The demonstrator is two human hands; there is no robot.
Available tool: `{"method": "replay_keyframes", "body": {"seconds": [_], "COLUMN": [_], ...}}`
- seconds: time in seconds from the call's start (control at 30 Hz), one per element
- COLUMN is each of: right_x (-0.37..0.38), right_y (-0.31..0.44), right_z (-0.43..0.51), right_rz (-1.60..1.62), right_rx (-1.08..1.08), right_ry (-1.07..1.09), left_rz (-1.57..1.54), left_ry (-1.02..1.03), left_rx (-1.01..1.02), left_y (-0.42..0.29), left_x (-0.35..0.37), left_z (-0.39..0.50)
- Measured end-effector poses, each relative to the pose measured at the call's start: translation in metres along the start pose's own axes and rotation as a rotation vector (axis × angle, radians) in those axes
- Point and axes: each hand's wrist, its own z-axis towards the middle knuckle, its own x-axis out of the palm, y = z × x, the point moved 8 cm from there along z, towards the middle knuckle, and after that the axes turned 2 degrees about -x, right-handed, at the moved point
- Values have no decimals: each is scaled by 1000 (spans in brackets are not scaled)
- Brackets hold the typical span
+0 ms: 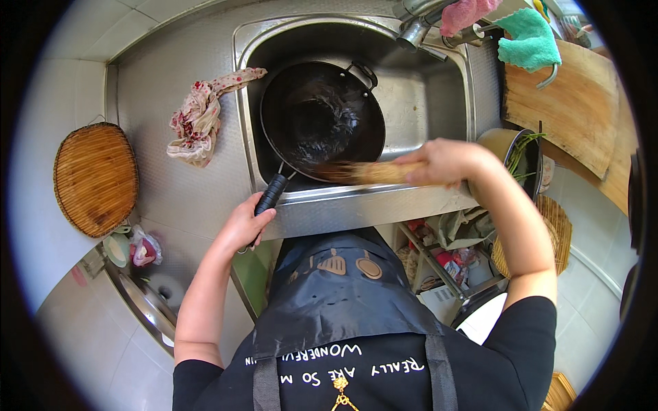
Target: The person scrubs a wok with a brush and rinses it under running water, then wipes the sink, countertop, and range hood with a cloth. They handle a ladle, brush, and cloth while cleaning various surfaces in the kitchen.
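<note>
A dark wok (313, 118) rests in the stainless steel sink (432, 103), with water moving over its inner surface. My left hand (247, 222) grips the wok's black wrapped handle (272, 194), which reaches over the sink's front rim. In my right hand (442, 162) is a wok brush of straw-coloured bristles (383, 173); its tip is blurred by motion and lies across the wok's near edge. A second, small loop handle (366, 74) stands at the wok's far side.
A crumpled patterned cloth (198, 123) lies on the steel counter to the left. The faucet (414, 33) hangs over the sink's far right, near pink (465, 15) and green cloths (529, 43). At right are a pot with green stalks (519, 154) and a wooden cutting board (563, 103).
</note>
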Motion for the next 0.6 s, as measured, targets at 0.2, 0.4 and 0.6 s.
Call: {"method": "replay_keyframes", "body": {"seconds": [0.2, 0.4, 0.6], "right_x": [-49, 26, 2], "right_y": [-48, 12, 52], "right_z": [93, 65, 94], "right_rz": [-505, -587, -65], "right_rx": [137, -165, -386], "right_ry": [-727, -265, -836], "left_rz": [-3, -485, -1084], "left_ry": [55, 337, 594], "left_rx": [-26, -233, -359], "left_y": [-8, 17, 7], "left_x": [1, 14, 56], "left_z": [1, 14, 42]}}
